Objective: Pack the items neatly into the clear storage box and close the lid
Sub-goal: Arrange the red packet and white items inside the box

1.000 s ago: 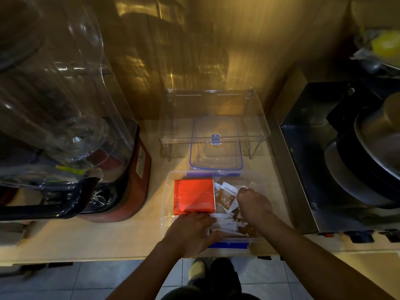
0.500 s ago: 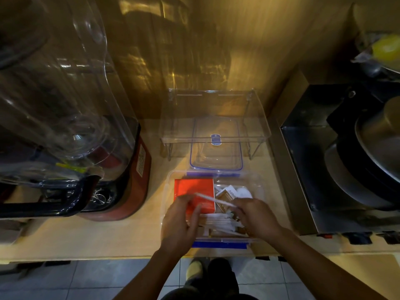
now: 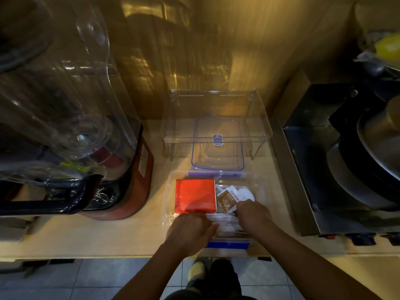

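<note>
The clear storage box [image 3: 170, 191] with blue clips sits open at the counter's front edge. Inside, a red packet [image 3: 195, 194] lies at the left, and a brown sachet [image 3: 227, 200] with white sachets lies at the right. A bundle of white wrapped sticks [image 3: 223, 221] lies across the near part. My left hand [image 3: 190, 231] and my right hand [image 3: 253, 217] are both down on that bundle, fingers curled over its ends. The clear lid [image 3: 217, 148] with a blue rim lies flat just behind the box.
A clear acrylic riser shelf [image 3: 216, 118] stands over the lid, against the wall. A red-based blender [image 3: 121, 180] with a large clear jug stands at the left. A steel stove [image 3: 307, 169] with pans is at the right. The counter edge runs just under my wrists.
My left hand had lifted one white stick above the box; now both hands are lowered onto the stick bundle in the near part of the box.
</note>
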A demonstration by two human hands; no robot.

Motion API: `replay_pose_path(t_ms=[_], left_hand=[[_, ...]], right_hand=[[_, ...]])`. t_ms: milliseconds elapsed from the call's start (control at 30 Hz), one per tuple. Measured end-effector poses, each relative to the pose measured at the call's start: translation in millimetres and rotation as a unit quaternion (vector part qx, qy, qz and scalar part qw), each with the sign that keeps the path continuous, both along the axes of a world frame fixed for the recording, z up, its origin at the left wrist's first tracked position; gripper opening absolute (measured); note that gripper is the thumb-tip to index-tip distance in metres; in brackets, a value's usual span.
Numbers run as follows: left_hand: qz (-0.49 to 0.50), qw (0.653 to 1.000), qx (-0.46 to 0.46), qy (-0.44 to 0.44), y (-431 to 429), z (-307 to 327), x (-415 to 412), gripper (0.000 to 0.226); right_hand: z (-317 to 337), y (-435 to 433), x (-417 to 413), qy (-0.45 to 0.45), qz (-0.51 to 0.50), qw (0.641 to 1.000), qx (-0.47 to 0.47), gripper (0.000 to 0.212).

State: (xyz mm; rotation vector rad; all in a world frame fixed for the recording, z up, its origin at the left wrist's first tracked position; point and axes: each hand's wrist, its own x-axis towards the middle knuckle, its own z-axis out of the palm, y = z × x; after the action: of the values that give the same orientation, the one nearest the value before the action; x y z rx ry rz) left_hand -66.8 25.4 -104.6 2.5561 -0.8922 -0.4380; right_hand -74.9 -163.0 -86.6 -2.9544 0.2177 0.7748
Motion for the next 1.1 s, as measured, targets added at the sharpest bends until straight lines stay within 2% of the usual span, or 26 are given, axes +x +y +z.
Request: replay_pose_path(t_ms=[133,300,533,600,667,733,800,900,967,1033,1100], left_hand=[[0.018,1.0,-0.004,-0.009,0,-2,0,0.048],[0.014,1.0,-0.001,-0.006,1,-5,-1,0.049],[0.069,0.993,-0.076,-0.053,4,0,-3,0.04],[0.131,0.979,-0.15,-0.051,5,3,-3,0.029],[0.208,0.944,-0.25,-0.058,5,7,-4,0.023],[0.26,0.905,-0.33,-0.072,6,11,-6,0.034],[0.259,0.893,-0.358,-0.086,8,14,-9,0.044],[0.178,0.927,-0.307,-0.125,10,16,-13,0.035],[0.088,0.964,-0.22,-0.117,11,16,-14,0.028],[0.005,0.992,-0.089,-0.089,10,13,-15,0.038],[-0.01,0.998,-0.021,-0.063,10,9,-15,0.051]], right_hand=[[-4,4,1,-0.008,-0.011,1.0,-0.005,0.026],[9,-7,2,-0.07,-0.046,0.996,0.034,0.027],[28,-23,-3,-0.17,-0.011,0.985,0.012,0.021],[29,-30,-8,-0.193,0.024,0.98,0.041,0.023],[28,-35,-13,-0.19,0.08,0.975,0.082,0.019],[27,-37,-15,-0.165,0.145,0.968,0.119,0.015],[27,-35,-15,-0.133,0.2,0.961,0.136,0.014],[20,-24,-12,-0.092,0.255,0.951,0.15,0.014],[15,-15,-10,-0.066,0.263,0.949,0.16,0.014],[11,-10,-7,-0.046,0.239,0.954,0.175,0.018],[9,-8,-6,-0.033,0.212,0.958,0.191,0.018]])
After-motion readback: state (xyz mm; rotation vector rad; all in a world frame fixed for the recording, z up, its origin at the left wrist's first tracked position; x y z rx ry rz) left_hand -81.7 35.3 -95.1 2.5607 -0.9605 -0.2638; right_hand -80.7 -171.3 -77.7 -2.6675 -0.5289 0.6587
